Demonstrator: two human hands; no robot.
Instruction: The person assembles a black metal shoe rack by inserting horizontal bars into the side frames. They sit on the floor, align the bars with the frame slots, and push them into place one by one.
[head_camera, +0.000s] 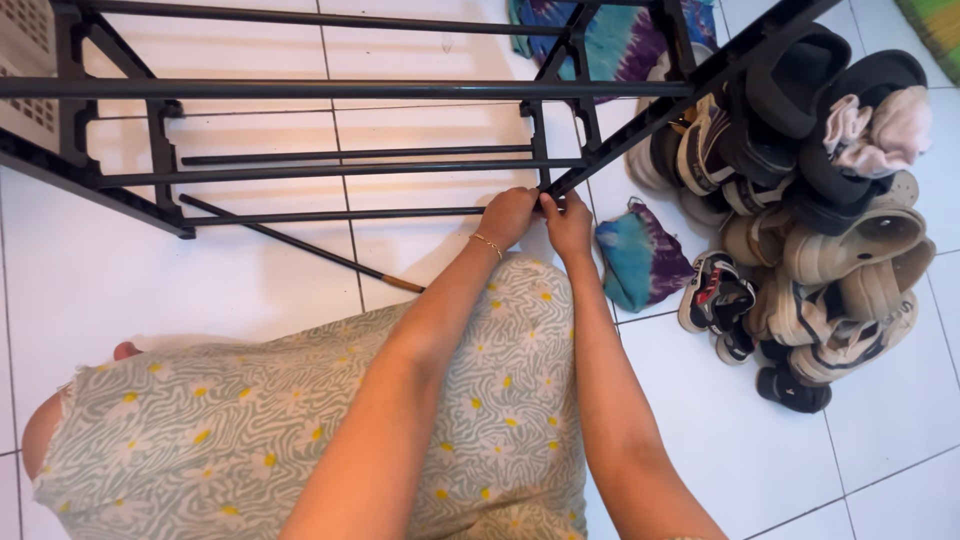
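A black metal rack frame lies on the white tiled floor in front of me, its thin bars running left to right. My left hand and my right hand meet at a lower corner joint of the rack, fingers closed around the end of a thin black rod and the plastic connector. A gold bracelet circles my left wrist. My lap, in a green patterned dress, fills the lower view.
A loose black rod with a brown tip lies slanted on the floor under the rack. A heap of shoes and sandals sits at the right. A blue-green cloth bag lies beside my right hand. More tie-dye fabric lies behind.
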